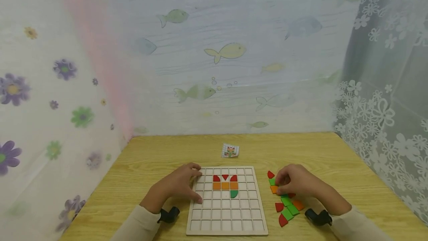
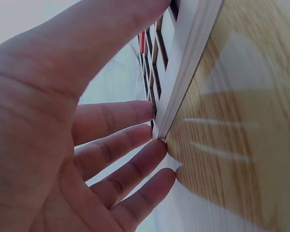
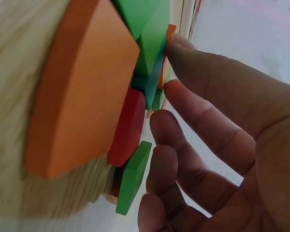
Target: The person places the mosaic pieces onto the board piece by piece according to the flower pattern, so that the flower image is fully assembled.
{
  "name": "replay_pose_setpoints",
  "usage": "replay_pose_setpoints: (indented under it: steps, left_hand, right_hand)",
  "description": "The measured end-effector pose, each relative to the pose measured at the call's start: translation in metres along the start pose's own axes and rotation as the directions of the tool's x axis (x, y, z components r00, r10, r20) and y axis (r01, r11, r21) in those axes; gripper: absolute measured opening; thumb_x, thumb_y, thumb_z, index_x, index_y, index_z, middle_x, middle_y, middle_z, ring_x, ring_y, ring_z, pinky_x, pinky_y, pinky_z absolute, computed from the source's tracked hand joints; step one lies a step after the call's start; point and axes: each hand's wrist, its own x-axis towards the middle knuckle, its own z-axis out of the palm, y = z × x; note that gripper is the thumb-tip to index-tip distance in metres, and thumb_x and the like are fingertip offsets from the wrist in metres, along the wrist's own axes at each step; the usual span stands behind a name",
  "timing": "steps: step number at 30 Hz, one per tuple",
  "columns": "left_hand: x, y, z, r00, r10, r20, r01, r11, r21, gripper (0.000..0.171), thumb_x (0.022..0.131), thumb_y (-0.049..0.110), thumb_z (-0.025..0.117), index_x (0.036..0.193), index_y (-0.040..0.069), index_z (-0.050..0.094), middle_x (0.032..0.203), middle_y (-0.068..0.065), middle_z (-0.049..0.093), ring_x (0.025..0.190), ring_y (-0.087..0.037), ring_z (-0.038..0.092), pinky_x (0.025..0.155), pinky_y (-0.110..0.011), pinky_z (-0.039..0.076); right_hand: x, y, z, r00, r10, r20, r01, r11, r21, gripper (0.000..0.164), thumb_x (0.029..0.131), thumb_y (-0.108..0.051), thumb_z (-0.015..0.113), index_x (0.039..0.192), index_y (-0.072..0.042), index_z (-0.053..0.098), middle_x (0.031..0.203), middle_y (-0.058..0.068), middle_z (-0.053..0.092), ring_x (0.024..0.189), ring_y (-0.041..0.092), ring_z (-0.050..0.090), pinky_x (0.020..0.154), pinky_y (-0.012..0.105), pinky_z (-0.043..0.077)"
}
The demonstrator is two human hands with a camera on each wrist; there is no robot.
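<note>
A white gridded board (image 1: 220, 231) lies on the table, with red, orange and dark green tiles set in its upper cells. My left hand (image 1: 182, 186) rests at the board's left edge, thumb and fingers spread apart; in the left wrist view the fingertips touch its rim (image 2: 183, 63). To the board's right, my right hand (image 1: 297, 181) is over a loose group of tiles. Its thumb touches an orange tile (image 1: 274, 189), and the index fingertip is close to it. A light green tile (image 1: 272, 182) and a red tile (image 1: 270, 174) lie just beyond. Whether the orange tile is lifted is unclear.
A small printed card (image 1: 230, 150) with a coloured grid pattern lies behind the board. Several green, red and orange tiles, among them a red quarter-round (image 1: 282, 220), lie near my right wrist. Printed curtains stand around the wooden table (image 1: 160, 151).
</note>
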Motion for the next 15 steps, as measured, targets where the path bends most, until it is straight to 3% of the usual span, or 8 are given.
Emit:
replay_pose_setpoints:
  steps: [6, 15]
  left_hand:
    - [-0.0011, 0.0009, -0.0005, 1.000, 0.009, -0.002, -0.009, 1.000, 0.003, 0.095, 0.071, 0.058, 0.091, 0.145, 0.006, 0.061, 0.157, -0.013, 0.046, 0.145, -0.037, 0.044, 0.113, -0.057, 0.044]
    - [-0.0007, -0.0013, 0.0002, 1.000, 0.015, 0.000, -0.015, 1.000, 0.013, 0.095, 0.072, 0.058, 0.090, 0.145, 0.006, 0.060, 0.157, -0.013, 0.045, 0.145, -0.038, 0.044, 0.113, -0.057, 0.045]
  right_hand:
    - [0.0015, -0.0016, 0.0000, 1.000, -0.024, 0.016, 0.024, 1.000, -0.008, 0.016, 0.085, -0.023, 0.086, 0.092, -0.014, 0.076, 0.084, -0.004, 0.070, 0.073, 0.011, 0.062, 0.064, 0.027, 0.054]
    - [0.0034, -0.0037, 0.0023, 0.999, 0.003, 0.039, -0.003, 1.000, 0.003, 0.017, 0.084, -0.019, 0.086, 0.092, -0.012, 0.073, 0.083, -0.003, 0.069, 0.072, 0.012, 0.061, 0.061, 0.028, 0.055]
